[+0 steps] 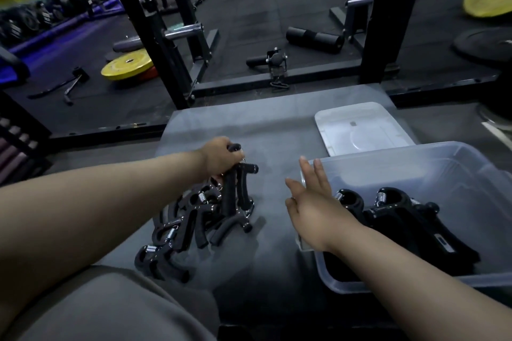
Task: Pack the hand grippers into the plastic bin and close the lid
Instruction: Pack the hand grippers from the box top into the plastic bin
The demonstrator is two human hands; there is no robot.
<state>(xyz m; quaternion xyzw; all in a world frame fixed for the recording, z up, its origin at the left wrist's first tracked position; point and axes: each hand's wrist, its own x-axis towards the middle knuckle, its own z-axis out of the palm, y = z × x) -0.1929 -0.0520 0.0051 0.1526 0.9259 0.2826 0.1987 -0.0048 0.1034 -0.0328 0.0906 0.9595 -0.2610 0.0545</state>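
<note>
A pile of several black hand grippers (180,227) with steel springs lies on the grey padded bench. My left hand (220,159) grips the handles of one hand gripper (235,188) at the top of the pile, holding it upright. To the right stands the clear plastic bin (457,166), with a few black hand grippers (401,219) inside. My right hand (313,199) is spread with straight fingers over the bin's left rim and holds nothing. The white lid (360,127) lies flat behind the bin.
The grey padded bench (263,124) carries everything. Beyond it are black rack uprights (155,36), a foam roller (314,39), yellow weight plates (126,65) and bar handles on the dark gym floor. A person's legs stand far back.
</note>
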